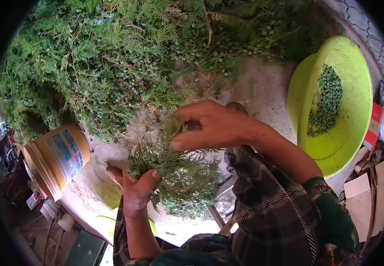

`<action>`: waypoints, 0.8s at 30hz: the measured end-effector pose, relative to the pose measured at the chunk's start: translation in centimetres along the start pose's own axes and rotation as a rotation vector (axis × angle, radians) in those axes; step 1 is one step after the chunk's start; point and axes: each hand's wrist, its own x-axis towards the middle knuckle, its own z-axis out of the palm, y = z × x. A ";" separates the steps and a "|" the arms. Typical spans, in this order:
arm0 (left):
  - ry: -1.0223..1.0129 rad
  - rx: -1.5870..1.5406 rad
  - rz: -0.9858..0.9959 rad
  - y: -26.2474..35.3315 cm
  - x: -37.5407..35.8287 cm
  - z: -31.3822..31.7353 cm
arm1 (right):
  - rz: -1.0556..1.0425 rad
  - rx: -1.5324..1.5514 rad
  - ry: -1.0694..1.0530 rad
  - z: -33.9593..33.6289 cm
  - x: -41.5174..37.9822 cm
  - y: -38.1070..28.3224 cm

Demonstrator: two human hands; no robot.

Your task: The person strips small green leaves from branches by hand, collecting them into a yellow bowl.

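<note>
My left hand [139, 188] is closed round the base of a leafy green sprig [178, 177], low in the middle of the view. The sprig spreads to the right over my lap. Just above it, my right hand [200, 126] has its thumb and fingers curved with a gap between them, at the sprig's upper leaves. Nothing can be made out between those fingertips. A large heap of green branches [125, 57] with small pale-green cones lies beyond both hands.
At the right a yellow-green basin [356, 97] holds many small green cones [327, 102]. A tan bucket [61, 157] lies tilted at the left. Flattened cardboard [362, 208] and a red box [373, 128] are at the right edge. Green plastic [107, 224] shows below my left hand.
</note>
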 end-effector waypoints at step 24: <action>-0.074 -0.008 -0.005 -0.1 0.8 0.2 | 0.136 -0.089 0.001 2.1 -1.0 0.9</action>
